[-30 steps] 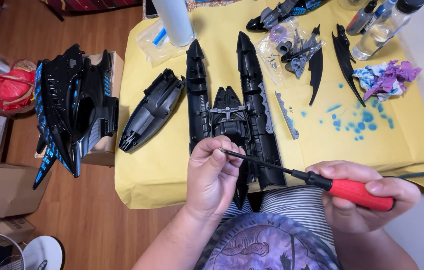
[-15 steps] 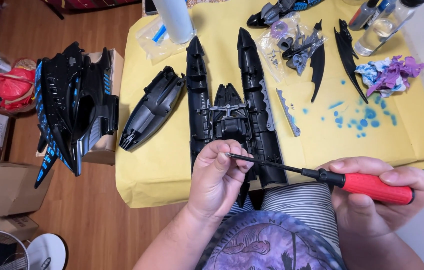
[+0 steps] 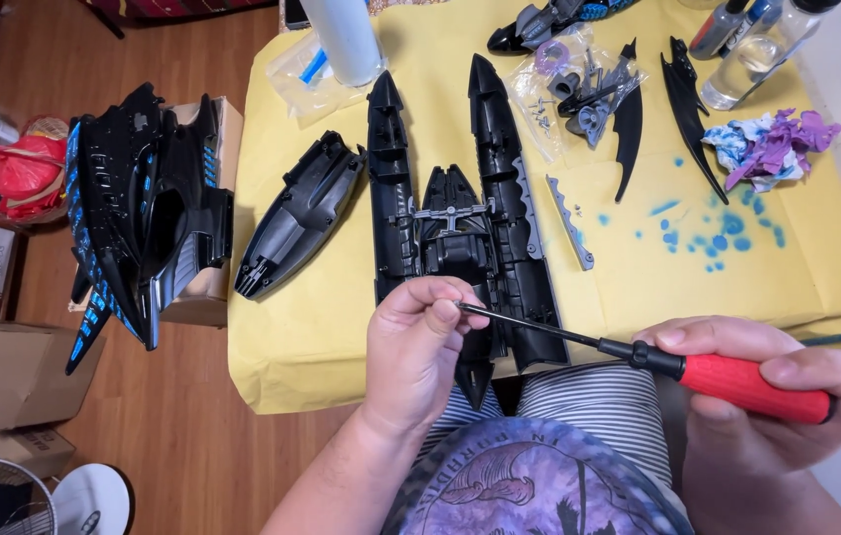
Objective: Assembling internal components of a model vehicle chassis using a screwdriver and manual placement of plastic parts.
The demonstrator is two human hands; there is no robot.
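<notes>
My right hand (image 3: 772, 396) grips a screwdriver (image 3: 737, 381) with a red handle and a thin black shaft. The shaft points left, and its tip sits between the pinched fingertips of my left hand (image 3: 418, 347). Whether a small screw is held at the tip is hidden by the fingers. Just beyond my left hand lies a black twin-hulled toy vehicle body (image 3: 455, 213), opened up on the yellow-covered table (image 3: 638, 287). A separate black cockpit shell (image 3: 296, 218) lies to its left.
A large black and blue toy hull (image 3: 138, 213) rests on a box left of the table. Clear bags of small grey parts (image 3: 579, 94), black fins (image 3: 688, 104), a grey strip (image 3: 571, 223), crumpled purple tissue (image 3: 772, 149), bottles (image 3: 757, 45) and a white cylinder (image 3: 346, 40) sit at the back.
My right hand has shifted right and slightly down, drawing the screwdriver outward. My left hand stays pinched at the shaft's tip.
</notes>
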